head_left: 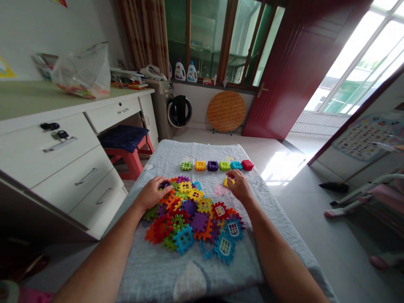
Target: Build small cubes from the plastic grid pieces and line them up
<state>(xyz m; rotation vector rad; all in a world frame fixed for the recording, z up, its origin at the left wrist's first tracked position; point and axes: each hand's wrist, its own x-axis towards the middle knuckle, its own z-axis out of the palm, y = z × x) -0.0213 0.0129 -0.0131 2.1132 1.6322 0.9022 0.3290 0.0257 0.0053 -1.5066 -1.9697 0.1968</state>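
Observation:
A pile of colourful plastic interlocking tiles (195,216) lies on a cloth-covered table (202,269). My left hand (154,192) rests on the pile's left edge, fingers curled over a dark purple tile (164,184). My right hand (239,185) sits at the pile's upper right and pinches a yellow tile (227,182). Farther back, a row of several tiles (216,165) is lined up side by side: green, yellow, purple, green, blue, red.
A white desk with drawers (63,143) stands at the left, a red stool with a blue cushion (128,145) beside it. A washing machine (176,110), a round wooden tabletop (226,111) and a red door (303,67) are behind the table.

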